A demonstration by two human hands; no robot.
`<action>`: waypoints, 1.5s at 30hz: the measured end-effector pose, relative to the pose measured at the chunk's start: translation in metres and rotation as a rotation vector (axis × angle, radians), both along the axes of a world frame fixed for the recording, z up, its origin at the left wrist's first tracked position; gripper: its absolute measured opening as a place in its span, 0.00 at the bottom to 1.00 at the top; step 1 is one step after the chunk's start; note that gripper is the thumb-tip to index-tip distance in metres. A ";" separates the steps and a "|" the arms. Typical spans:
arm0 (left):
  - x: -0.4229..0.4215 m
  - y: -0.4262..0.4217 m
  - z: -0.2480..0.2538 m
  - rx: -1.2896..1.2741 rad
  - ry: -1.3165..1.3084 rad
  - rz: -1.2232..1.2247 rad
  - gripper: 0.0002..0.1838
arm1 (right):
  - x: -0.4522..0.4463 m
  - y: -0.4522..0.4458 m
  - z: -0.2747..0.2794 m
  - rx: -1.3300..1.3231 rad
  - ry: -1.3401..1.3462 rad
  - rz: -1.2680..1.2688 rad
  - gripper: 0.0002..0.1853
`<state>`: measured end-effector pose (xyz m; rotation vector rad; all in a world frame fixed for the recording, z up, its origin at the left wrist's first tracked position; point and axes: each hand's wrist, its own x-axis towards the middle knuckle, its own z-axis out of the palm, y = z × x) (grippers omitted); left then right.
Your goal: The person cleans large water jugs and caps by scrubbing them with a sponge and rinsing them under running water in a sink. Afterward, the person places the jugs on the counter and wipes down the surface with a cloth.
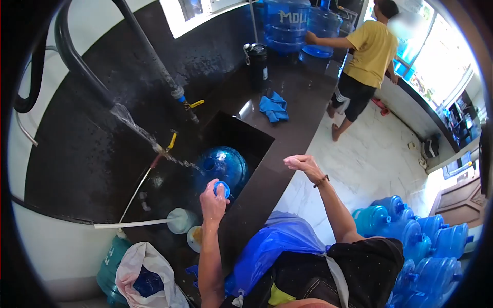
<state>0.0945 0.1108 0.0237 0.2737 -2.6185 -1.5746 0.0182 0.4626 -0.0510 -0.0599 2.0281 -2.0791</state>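
My left hand [213, 203] has its fingers closed on a small blue cap [222, 189], just in front of a large blue water jug [224, 167]. The jug sits in a square recess in the dark counter [275, 172], its mouth facing up and left. Water runs from a pipe with a yellow-handled valve [172, 141] toward the jug. Out over the counter's right edge is my right hand [304, 165], its fingers bent together; whether they hold anything is hidden. A blue cloth [274, 107] lies on the counter beyond the recess.
A person in a yellow shirt [374, 54] touches one of two big jugs [286, 25] at the counter's far end. Several blue jugs [411, 238] are stacked at lower right. Near my left arm stand a whitish container [181, 220] and an open white sack [146, 272].
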 end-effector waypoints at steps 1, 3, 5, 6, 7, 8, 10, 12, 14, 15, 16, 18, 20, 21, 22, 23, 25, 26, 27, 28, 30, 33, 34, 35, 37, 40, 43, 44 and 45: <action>-0.004 0.007 0.001 0.004 0.019 -0.041 0.20 | 0.012 0.013 -0.013 0.003 -0.013 -0.058 0.15; -0.013 0.023 0.001 0.014 0.050 -0.108 0.19 | 0.035 0.032 -0.038 -0.029 -0.058 -0.178 0.13; -0.020 0.044 0.002 0.032 0.054 -0.169 0.19 | 0.052 0.056 -0.070 0.055 -0.082 -0.238 0.12; -0.020 0.055 0.001 0.042 0.054 -0.201 0.18 | 0.062 0.069 -0.091 0.098 -0.098 -0.269 0.11; -0.020 0.068 -0.001 0.056 0.057 -0.233 0.18 | 0.069 0.083 -0.122 0.179 -0.113 -0.335 0.13; -0.022 0.079 -0.008 0.055 0.056 -0.265 0.18 | 0.080 0.096 -0.138 0.356 -0.150 -0.338 0.15; -0.025 0.100 -0.024 0.046 0.054 -0.334 0.18 | 0.107 0.120 -0.165 0.701 -0.231 -0.338 0.19; -0.027 0.123 -0.027 0.032 0.011 -0.377 0.18 | 0.141 0.146 -0.213 0.761 -0.305 -0.333 0.23; -0.028 0.144 -0.034 0.022 0.012 -0.390 0.18 | 0.178 0.176 -0.257 0.856 -0.574 -0.091 0.26; -0.033 0.150 -0.050 -0.026 0.039 -0.402 0.18 | 0.207 0.192 -0.286 0.832 -0.650 -0.105 0.26; -0.038 0.156 -0.061 -0.025 0.069 -0.398 0.18 | 0.231 0.200 -0.307 0.808 -0.725 -0.119 0.27; -0.040 0.171 -0.075 -0.020 0.120 -0.387 0.18 | 0.270 0.207 -0.291 0.461 -1.040 -0.346 0.26; -0.037 0.193 -0.066 0.140 -0.008 -0.337 0.20 | 0.296 0.221 -0.288 0.358 -1.094 -0.374 0.25; -0.038 0.206 -0.063 0.222 -0.069 -0.313 0.20 | 0.301 0.230 -0.286 0.306 -1.118 -0.391 0.25; -0.040 0.218 -0.066 0.244 -0.111 -0.314 0.20 | 0.302 0.240 -0.286 0.298 -1.108 -0.407 0.25; -0.044 0.230 -0.072 0.264 -0.154 -0.317 0.21 | 0.300 0.247 -0.287 0.288 -1.099 -0.422 0.25; -0.046 0.259 -0.071 0.259 -0.229 -0.325 0.19 | 0.296 0.261 -0.282 0.288 -1.055 -0.440 0.26; -0.049 0.274 -0.073 0.317 -0.296 -0.340 0.19 | 0.291 0.269 -0.277 0.273 -1.025 -0.458 0.26; -0.053 0.289 -0.078 0.376 -0.360 -0.358 0.18 | 0.286 0.279 -0.274 0.258 -0.991 -0.478 0.26; -0.056 0.305 -0.083 0.432 -0.423 -0.378 0.18 | 0.281 0.288 -0.271 0.242 -0.957 -0.500 0.26; -0.056 0.337 -0.085 0.507 -0.425 -0.374 0.18 | 0.272 0.306 -0.267 0.217 -0.903 -0.549 0.26; -0.056 0.384 -0.061 0.588 -0.362 -0.407 0.18 | 0.259 0.330 -0.270 0.168 -0.860 -0.630 0.25; -0.057 0.398 -0.047 0.534 -0.239 -0.463 0.19 | 0.251 0.337 -0.268 0.144 -0.833 -0.649 0.25; -0.059 0.413 -0.030 0.476 -0.117 -0.517 0.21 | 0.245 0.342 -0.268 0.119 -0.808 -0.668 0.25; -0.068 0.435 -0.006 0.338 0.183 -0.595 0.23 | 0.234 0.349 -0.268 0.086 -0.793 -0.681 0.24; -0.103 0.467 0.030 0.127 0.715 -0.663 0.25 | 0.211 0.369 -0.273 0.070 -0.813 -0.688 0.24; -0.157 0.493 0.060 0.032 1.164 -0.769 0.26 | 0.199 0.391 -0.280 0.060 -0.850 -0.705 0.24; -0.176 0.500 0.067 0.045 1.234 -0.837 0.27 | 0.194 0.401 -0.282 0.057 -0.869 -0.721 0.24; -0.195 0.507 0.077 0.060 1.302 -0.908 0.27 | 0.191 0.410 -0.284 0.054 -0.889 -0.740 0.24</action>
